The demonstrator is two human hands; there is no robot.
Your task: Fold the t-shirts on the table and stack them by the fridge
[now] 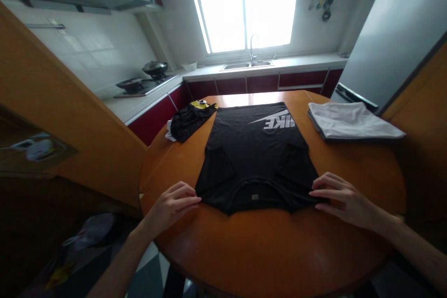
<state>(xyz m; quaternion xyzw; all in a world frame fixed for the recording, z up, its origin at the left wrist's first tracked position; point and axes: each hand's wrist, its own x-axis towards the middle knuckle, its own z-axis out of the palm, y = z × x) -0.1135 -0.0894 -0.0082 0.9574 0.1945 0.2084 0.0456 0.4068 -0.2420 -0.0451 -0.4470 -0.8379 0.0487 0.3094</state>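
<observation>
A black T-shirt [256, 149] with a white logo lies spread flat on the round wooden table [272, 247], its neck opening toward me and its sleeves folded in over the body. My left hand [176, 202] pinches the shirt's near left corner at the shoulder. On the opposite side, my right hand [337, 195] has its fingers closed on the near right corner, with the thumb below the edge.
Folded grey and white cloths [354, 121] lie at the table's right. A crumpled black and yellow garment [190, 121] rests at the back left. Beyond are a stove [146, 86], a sink [237, 66] and a fridge [398, 32].
</observation>
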